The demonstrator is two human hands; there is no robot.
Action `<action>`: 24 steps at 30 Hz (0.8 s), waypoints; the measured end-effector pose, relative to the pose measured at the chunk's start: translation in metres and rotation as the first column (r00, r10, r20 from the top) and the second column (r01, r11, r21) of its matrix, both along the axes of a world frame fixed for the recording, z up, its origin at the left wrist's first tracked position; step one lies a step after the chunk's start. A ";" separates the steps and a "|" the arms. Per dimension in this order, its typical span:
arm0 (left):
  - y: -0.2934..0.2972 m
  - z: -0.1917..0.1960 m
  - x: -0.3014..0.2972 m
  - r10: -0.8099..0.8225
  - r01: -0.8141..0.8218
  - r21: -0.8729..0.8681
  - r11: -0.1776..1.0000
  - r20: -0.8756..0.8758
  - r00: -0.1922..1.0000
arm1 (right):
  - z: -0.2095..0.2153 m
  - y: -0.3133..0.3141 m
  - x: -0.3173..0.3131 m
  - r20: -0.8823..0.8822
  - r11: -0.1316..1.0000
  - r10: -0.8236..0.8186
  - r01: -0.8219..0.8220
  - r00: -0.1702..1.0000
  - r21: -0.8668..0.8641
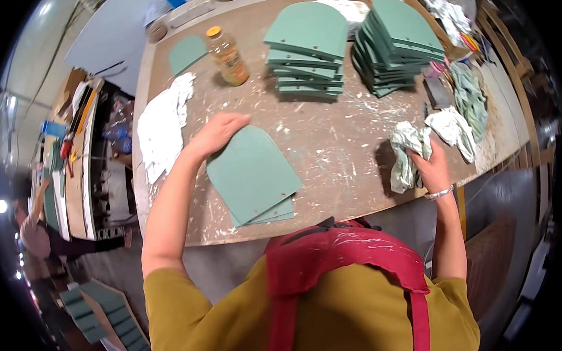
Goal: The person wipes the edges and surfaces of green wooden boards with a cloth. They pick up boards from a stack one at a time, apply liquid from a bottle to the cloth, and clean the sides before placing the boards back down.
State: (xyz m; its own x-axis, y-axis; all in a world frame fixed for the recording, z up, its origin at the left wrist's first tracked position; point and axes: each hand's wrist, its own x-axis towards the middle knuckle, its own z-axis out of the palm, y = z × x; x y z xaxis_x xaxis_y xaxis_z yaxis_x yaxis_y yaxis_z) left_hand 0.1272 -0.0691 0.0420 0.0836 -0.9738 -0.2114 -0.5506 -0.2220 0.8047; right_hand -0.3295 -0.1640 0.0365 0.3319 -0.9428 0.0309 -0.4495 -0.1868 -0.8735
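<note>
A few flat green panels [253,174], each with one rounded end, lie loosely stacked on the worktable in front of me. My left hand [223,135] is closed at their rounded far edge, its thumb side against the rim; part of the fingers is hidden. To the right, my right hand [433,168] grips a crumpled pale cloth [407,152] with greenish stains, close to the table's front edge. Beyond the panels stand two stacks of similar pieces, a left stack [311,31] and a taller right stack [403,31].
A bottle [230,59] with an orange cap stands at the far left beside a single green panel [187,53]. White rag [162,128] lies along the left edge. More rags [456,129] and a dark block [437,93] sit at right. A person [41,229] works at another bench.
</note>
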 end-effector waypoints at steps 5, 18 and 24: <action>-0.013 -0.034 -0.007 -0.178 0.150 0.289 0.946 0.072 0.981 | -0.005 0.008 0.004 0.015 0.990 0.030 -0.032 0.999 0.135; -0.169 0.020 -0.024 0.400 -0.403 -0.204 0.892 -0.056 0.915 | -0.020 -0.003 0.010 0.104 0.989 0.080 -0.092 0.991 0.115; -0.173 0.000 -0.006 0.484 -0.582 -0.328 0.744 -0.336 0.808 | -0.030 -0.004 0.004 0.244 0.972 0.005 -0.062 0.970 0.227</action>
State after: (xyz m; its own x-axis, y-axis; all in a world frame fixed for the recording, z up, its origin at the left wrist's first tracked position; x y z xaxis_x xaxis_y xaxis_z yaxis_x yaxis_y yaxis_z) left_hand 0.1214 -0.2416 0.0421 0.6148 -0.7818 0.1041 -0.2420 -0.0613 0.9683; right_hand -0.3253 -0.1676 0.0067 0.3732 -0.9219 -0.1041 -0.2180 0.0220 -0.9757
